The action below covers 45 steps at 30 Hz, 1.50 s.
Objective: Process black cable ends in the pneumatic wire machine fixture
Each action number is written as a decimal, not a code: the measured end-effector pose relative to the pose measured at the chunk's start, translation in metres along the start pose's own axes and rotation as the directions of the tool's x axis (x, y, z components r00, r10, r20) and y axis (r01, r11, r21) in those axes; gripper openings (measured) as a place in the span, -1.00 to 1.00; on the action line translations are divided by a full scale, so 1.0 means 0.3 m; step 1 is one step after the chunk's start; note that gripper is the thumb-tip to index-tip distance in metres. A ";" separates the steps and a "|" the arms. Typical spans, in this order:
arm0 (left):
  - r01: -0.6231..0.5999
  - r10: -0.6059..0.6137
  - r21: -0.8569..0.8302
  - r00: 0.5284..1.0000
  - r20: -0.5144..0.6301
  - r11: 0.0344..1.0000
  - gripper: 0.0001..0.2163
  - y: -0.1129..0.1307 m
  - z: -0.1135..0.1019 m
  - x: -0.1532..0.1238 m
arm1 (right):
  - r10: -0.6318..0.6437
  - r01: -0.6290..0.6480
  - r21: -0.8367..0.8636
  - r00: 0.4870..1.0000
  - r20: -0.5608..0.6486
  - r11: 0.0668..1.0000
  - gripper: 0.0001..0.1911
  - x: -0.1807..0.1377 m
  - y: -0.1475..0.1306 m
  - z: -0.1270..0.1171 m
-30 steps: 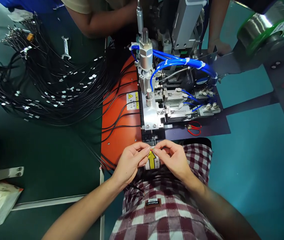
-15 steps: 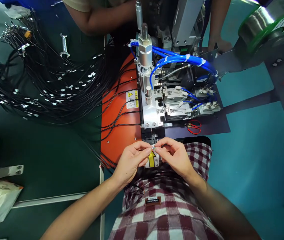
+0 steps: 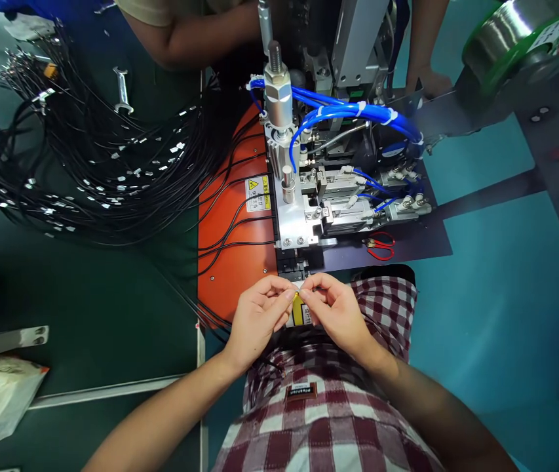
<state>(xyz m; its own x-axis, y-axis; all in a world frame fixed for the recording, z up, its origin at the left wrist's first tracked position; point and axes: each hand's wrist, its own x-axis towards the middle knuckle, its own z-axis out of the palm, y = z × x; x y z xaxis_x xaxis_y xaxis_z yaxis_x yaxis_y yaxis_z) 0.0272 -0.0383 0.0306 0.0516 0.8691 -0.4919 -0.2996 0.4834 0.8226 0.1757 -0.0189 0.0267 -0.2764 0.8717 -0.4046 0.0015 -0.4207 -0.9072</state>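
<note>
My left hand (image 3: 258, 313) and my right hand (image 3: 334, 308) meet fingertip to fingertip in front of the machine. Each is closed in a pinch, thumb against forefinger. What sits between the tips is tiny and mostly hidden by the fingers. Black cables (image 3: 206, 313) run from the left toward my left wrist and pass out of sight behind it. Just beneath the fingertips is a label with a yellow arrow (image 3: 301, 313), partly covered by my hands. The black track (image 3: 291, 265) of the metal machine (image 3: 299, 219) lies just beyond them.
Thin black cables (image 3: 240, 245) cross an orange plate (image 3: 225, 282) into the machine. A large cable bundle (image 3: 126, 190) and a wrench (image 3: 122, 90) lie on the left table. Red-handled snips (image 3: 381, 246) rest at right, below a solder wire spool (image 3: 510, 49). Another person's arm (image 3: 215, 36) is across the machine.
Both hands hold the same pinch, with the right fingers a little closer in over the yellow arrow. The whole view has shifted slightly.
</note>
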 end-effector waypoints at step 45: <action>-0.046 0.044 0.076 0.999 0.032 0.996 -0.81 -0.017 0.013 -0.025 | -0.109 0.104 -0.098 0.993 -0.051 0.990 -0.83 -0.005 0.007 0.005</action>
<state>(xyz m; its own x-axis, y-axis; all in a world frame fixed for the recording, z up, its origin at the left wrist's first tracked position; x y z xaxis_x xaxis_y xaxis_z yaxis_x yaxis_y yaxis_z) 0.0321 -0.0470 0.0313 0.0692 0.8925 -0.4458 -0.2285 0.4491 0.8637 0.1747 -0.0215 0.0255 -0.2254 0.9242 -0.3084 0.0669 -0.3011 -0.9512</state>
